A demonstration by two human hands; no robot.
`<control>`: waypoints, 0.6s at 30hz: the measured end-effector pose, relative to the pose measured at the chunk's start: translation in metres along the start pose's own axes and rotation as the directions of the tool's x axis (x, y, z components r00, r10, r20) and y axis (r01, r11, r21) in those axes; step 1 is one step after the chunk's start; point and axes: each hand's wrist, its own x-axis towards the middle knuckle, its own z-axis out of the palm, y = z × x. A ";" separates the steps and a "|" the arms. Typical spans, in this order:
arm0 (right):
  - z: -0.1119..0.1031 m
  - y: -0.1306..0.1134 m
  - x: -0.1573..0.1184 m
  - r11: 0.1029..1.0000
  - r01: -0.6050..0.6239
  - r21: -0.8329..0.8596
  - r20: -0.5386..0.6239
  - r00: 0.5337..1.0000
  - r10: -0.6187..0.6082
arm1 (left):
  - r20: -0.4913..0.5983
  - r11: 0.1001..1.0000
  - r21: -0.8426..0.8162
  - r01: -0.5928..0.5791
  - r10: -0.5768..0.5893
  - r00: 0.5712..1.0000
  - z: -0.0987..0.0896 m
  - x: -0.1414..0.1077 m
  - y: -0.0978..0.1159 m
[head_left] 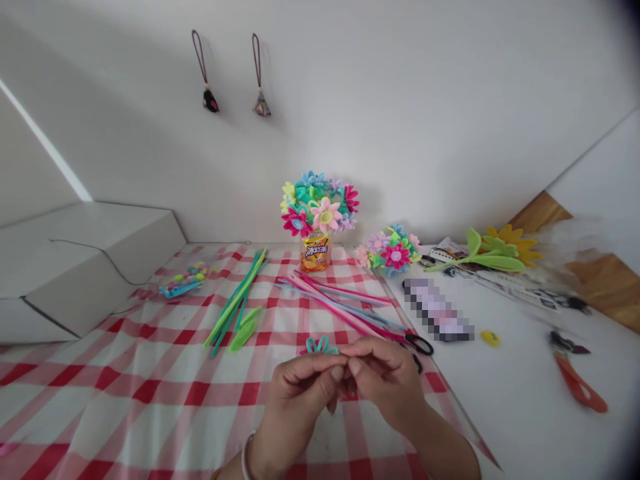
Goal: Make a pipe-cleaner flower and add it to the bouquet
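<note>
Above the front of the checked cloth (165,400), my left hand (303,393) and my right hand (393,383) meet fingertip to fingertip. Both are closed in a pinch; whatever lies between the fingers is hidden or too small to name. Just beyond the fingertips show teal pipe-cleaner loops (320,345) with a bit of pink; I cannot tell if they touch my hands. Pink and blue pipe cleaners (340,308) lie behind, beside black scissor handles (419,345) partly covered by my right hand. To the left are green pipe cleaners (239,300) and bright green leaf shapes (245,331).
Fuzzy flowers (320,203) stand in a drink-labelled container (316,253) at the back. A second flower bunch (393,252), a phone (437,310), a yellow round object (491,338) and an orange-handled tool (580,383) lie right. Leftward are a bead tray (181,287) and white box (85,260).
</note>
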 end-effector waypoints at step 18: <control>-0.004 -0.001 0.003 0.525 0.370 -0.767 0.200 0.914 -0.352 | 0.099 0.656 0.667 -0.354 0.393 0.914 -0.006 -0.002 0.003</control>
